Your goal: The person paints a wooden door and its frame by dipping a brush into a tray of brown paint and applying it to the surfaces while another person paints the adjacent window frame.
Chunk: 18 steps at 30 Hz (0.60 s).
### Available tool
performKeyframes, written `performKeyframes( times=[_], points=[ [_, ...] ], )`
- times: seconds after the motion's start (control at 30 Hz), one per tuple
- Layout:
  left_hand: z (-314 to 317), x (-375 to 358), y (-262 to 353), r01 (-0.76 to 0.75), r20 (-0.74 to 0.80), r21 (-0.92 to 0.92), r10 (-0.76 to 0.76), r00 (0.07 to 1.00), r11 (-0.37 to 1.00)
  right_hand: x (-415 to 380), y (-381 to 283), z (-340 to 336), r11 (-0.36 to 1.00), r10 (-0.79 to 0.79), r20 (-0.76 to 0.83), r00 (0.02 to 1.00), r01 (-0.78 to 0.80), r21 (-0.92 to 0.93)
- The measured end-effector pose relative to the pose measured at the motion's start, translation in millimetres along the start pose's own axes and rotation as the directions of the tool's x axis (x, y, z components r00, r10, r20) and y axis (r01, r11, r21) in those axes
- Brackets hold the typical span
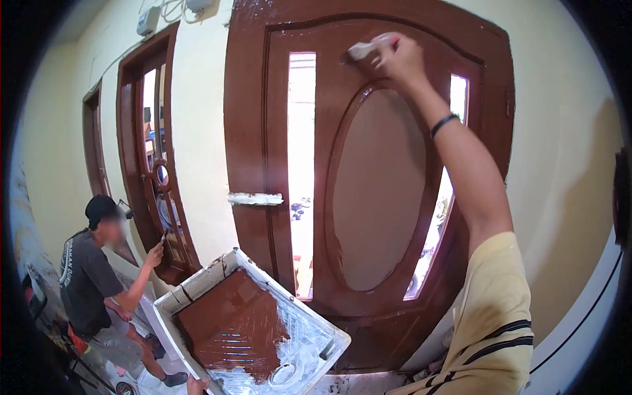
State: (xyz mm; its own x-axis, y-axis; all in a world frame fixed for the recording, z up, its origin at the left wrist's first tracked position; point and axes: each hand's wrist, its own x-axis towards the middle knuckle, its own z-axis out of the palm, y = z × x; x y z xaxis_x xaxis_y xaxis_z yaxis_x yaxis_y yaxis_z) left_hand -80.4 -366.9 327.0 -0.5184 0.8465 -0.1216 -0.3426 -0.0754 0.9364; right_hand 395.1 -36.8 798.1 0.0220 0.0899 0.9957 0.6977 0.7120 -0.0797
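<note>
High on the brown door (368,329), my right hand (400,58) is closed around the handle of a paintbrush (363,50), whose bristles are against the panel above the oval. Wet paint shines on the arched frame. The oval panel (378,191) is a duller, lighter brown. Below, a white paint tray (316,339) holds brown paint (230,322) and is tilted. My left hand (197,384) shows only in part at the tray's lower edge, with its fingers against it.
On the left a co-worker (92,283) in a dark shirt and cap crouches by a second brown door (125,131), holding a small tool. White tape or filler (255,199) covers the door's latch area. A wall box (148,21) with cables hangs above.
</note>
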Motion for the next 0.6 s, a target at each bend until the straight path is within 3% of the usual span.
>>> performKeyframes(
  times=[0.07, 0.13, 0.2, 0.27, 0.33, 0.4, 0.43, 0.53, 0.6],
  points=[
    [0, 1, -2, 0.004, 0.007, -0.008, -0.004, 1.0, 1.0, 45, 27, -15, 0.993, 0.043, -0.261, 0.964, -0.07, -0.095],
    [3, -7, 1, -0.002, -0.008, 0.005, 0.002, 1.0, 1.0, 50, 23, -31, 0.977, -0.106, -0.397, 0.912, 0.021, -0.211],
    [8, -14, 6, 0.015, -0.05, 0.028, -0.013, 0.999, 1.0, 38, 24, -27, 0.97, -0.162, -0.313, 0.936, 0.094, -0.222],
    [9, -17, 11, 0.021, -0.052, 0.043, -0.019, 0.998, 0.999, 10, 41, -12, 0.853, -0.436, -0.132, 0.89, 0.362, -0.376],
    [6, -19, 10, 0.013, -0.023, 0.034, -0.012, 1.0, 0.999, -26, 35, -3, 0.786, -0.474, 0.115, 0.873, 0.478, -0.392],
    [8, -21, 14, 0.02, -0.029, 0.03, -0.02, 0.999, 0.999, -51, 24, 2, 0.928, -0.323, 0.13, 0.937, 0.341, -0.148],
    [11, -23, 15, 0.027, -0.028, 0.022, -0.027, 0.999, 0.999, -53, 15, -3, 0.998, -0.069, 0.18, 0.981, 0.067, 0.022],
    [20, -31, 27, 0.028, -0.056, 0.061, -0.025, 0.998, 0.998, -14, 56, -15, 0.934, 0.204, 0.058, 0.977, -0.212, 0.288],
    [26, -37, 31, 0.002, -0.044, 0.091, 0.002, 0.999, 0.996, 14, 80, -32, 0.934, 0.325, -0.099, 0.941, -0.302, 0.192]
  ],
)
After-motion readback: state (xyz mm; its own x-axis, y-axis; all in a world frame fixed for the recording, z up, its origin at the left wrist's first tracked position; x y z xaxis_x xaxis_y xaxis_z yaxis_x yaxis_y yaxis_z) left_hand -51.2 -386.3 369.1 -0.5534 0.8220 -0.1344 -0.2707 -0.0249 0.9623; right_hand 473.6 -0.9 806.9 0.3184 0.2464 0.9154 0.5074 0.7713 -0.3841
